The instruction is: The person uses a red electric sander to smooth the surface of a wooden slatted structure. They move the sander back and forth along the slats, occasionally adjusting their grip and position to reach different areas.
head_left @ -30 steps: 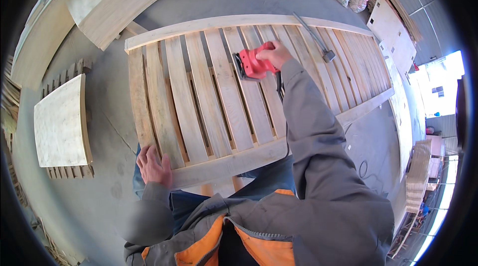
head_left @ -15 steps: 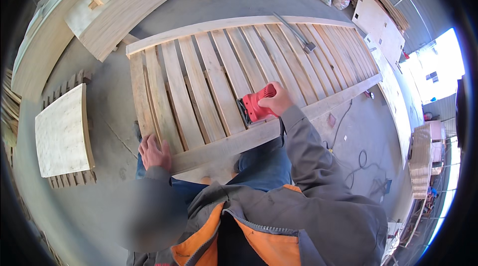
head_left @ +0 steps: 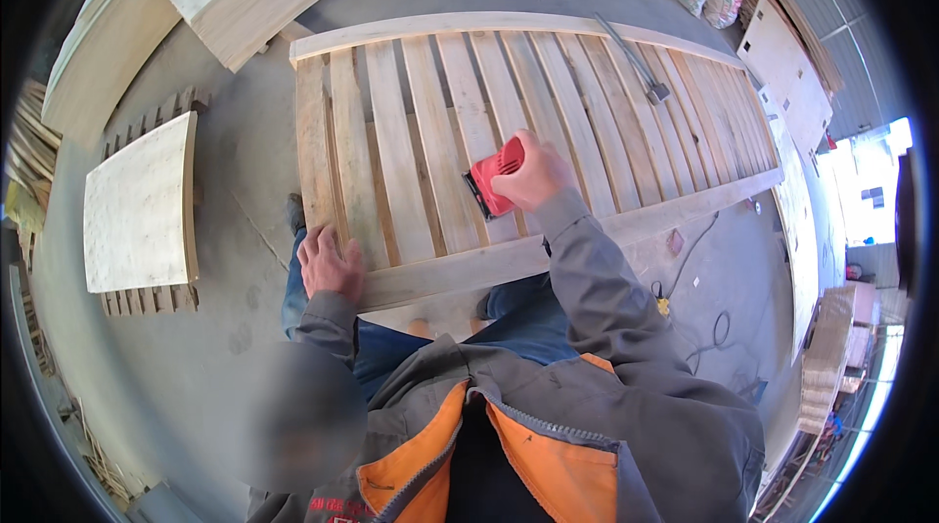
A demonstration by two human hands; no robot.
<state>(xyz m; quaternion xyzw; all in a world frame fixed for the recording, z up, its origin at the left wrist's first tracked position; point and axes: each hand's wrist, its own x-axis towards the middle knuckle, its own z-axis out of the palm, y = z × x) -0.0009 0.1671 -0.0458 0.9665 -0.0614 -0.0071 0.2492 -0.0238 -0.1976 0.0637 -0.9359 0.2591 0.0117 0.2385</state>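
red power sander within the right hand, fingers wrapped around its body, over the slats of a pale wooden frame, close to the near rail. left hand laid on the frame's near left corner, fingers loosely spread, nothing picked up.

judged as a sanding pass: hold the base level, press lightly and evenly, and follow the grain along each slat. cross the gaps without tipping a corner into them. ease off beside the rail to avoid gouging its edge. brace the corner with the left palm, fingertips well apart from the base. steer clear of the metal rod lying across the farther slats.

underside of the sander hidden; probably touching the wood, hard to confirm from above. dark cable off to the right, any link to the sander untraceable behind the right sleeve. left elbow lost in a grey blur. frame's far right end squeezed small by the lens.
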